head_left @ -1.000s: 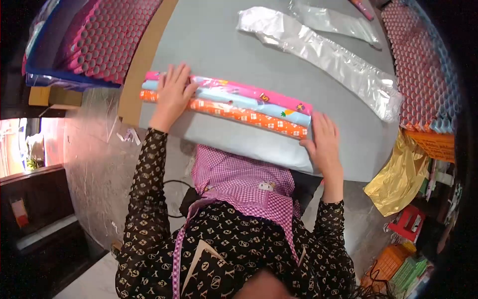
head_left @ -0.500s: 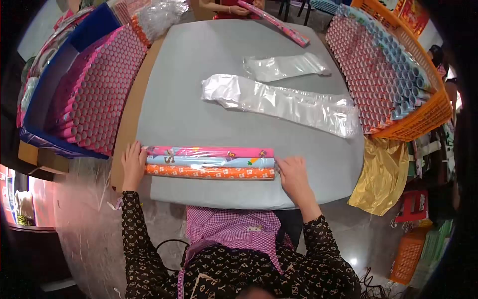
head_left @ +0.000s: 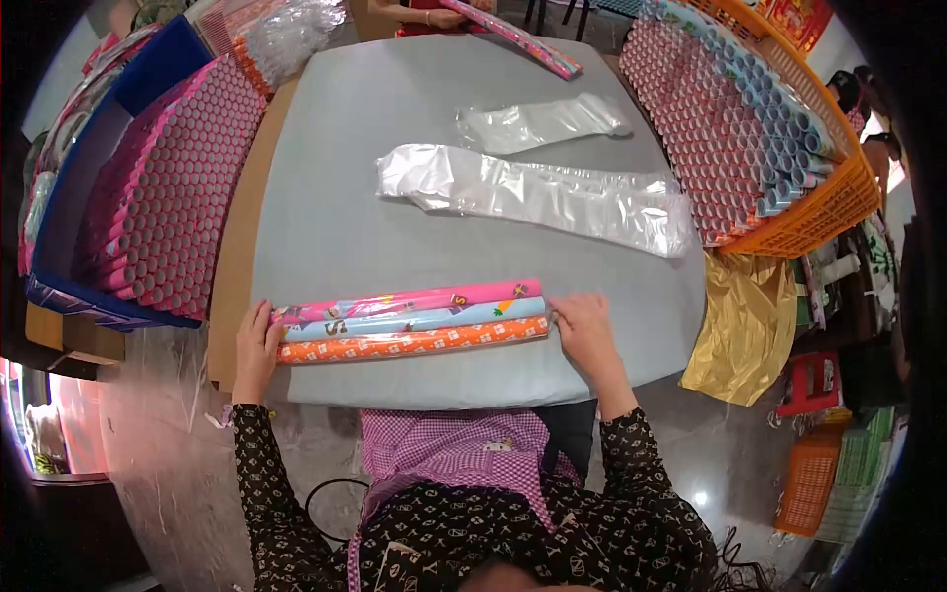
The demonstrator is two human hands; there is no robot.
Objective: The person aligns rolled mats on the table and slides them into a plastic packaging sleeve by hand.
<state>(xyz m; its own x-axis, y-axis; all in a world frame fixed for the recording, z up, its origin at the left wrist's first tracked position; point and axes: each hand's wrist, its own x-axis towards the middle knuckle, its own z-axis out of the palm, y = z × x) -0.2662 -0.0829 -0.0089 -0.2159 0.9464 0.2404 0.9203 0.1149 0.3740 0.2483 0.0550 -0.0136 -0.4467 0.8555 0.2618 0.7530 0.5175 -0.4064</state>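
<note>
Three wrapping paper rolls, a pink roll (head_left: 404,299), a light blue roll (head_left: 414,321) and an orange roll (head_left: 414,340), lie side by side in a clear plastic sleeve near the table's front edge. At their left end is my left hand (head_left: 255,353), its fingers closed against the ends of the rolls. My right hand (head_left: 587,331) is at the opposite end, thumb and fingertips pinched at the sleeve's end beside the blue and orange rolls. The fingertips of both hands are partly hidden. The pack tilts slightly, with its left end nearer to me.
Clear plastic sleeves (head_left: 533,197) lie across the grey table (head_left: 335,227), with a smaller pile (head_left: 543,123) behind. A blue crate (head_left: 59,266) of pink rolls stands left; an orange crate (head_left: 829,212) of rolls stands right. Across the table, another person's hand (head_left: 444,18) holds a pink pack.
The pack has turned slightly, its left end now nearer to me and its right end farther away. Both hands stay at its ends. The whole view has shifted a little.
</note>
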